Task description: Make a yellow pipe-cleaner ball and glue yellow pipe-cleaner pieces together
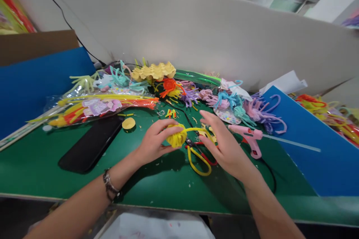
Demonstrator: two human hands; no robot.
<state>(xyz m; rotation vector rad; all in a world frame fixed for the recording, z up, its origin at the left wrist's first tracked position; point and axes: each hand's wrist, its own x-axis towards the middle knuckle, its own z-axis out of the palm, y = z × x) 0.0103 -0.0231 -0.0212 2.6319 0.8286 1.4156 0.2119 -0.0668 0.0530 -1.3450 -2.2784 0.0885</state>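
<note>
My left hand (pixel 158 138) is closed around a yellow ball of coiled pipe cleaner (pixel 176 137), gripping it between thumb and fingers. From the ball a fuzzy strand (pixel 193 129) runs right, toward the gap between my right thumb and index finger. My right hand (pixel 221 145) hovers there with fingers apart; I cannot tell whether it touches the strand. Below, a yellow loop (pixel 199 173) hangs over or lies by red-handled scissors (pixel 209 158), partly hidden by my right hand. Small clippings (pixel 171 113) lie beyond the ball.
A pink glue gun (pixel 251 138) with a long glue stick lies right. Left are a black phone-like slab (pixel 91 143), a round yellow piece (pixel 128 123) and bagged pipe cleaners (pixel 106 108). Pastel bundles (pixel 224 99) and an egg carton (pixel 154 71) line the back. Blue panels (pixel 316 145) flank the table.
</note>
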